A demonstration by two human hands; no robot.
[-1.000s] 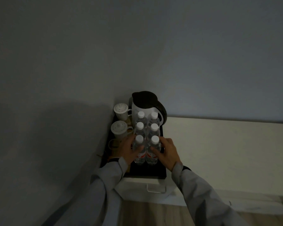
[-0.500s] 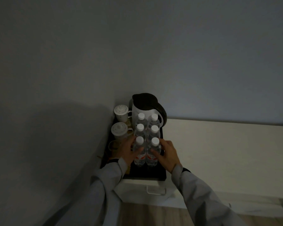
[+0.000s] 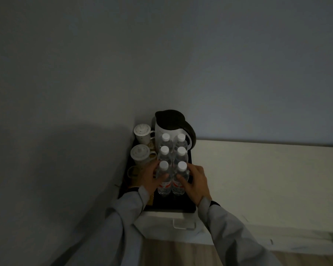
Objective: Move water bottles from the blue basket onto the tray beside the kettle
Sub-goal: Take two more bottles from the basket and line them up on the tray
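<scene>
Several clear water bottles with white caps stand upright in two rows on a dark tray [image 3: 173, 205], in front of a white kettle [image 3: 171, 124] with a dark lid. My left hand [image 3: 149, 178] wraps the near left bottle [image 3: 164, 181], thumb across its front. My right hand [image 3: 195, 182] holds the near right bottle [image 3: 180, 180] from its right side. Both near bottles rest on the tray and touch each other. The blue basket is not in view.
Two lidded white cups [image 3: 140, 155] stand on the tray's left side, against the wall corner. The tray sits at the left end of a pale counter [image 3: 258, 179], above a white drawer handle [image 3: 184, 225]. Wooden floor shows below.
Both hands stay on the two near bottles; the bottles and hands have barely shifted. The camera has tilted slightly.
</scene>
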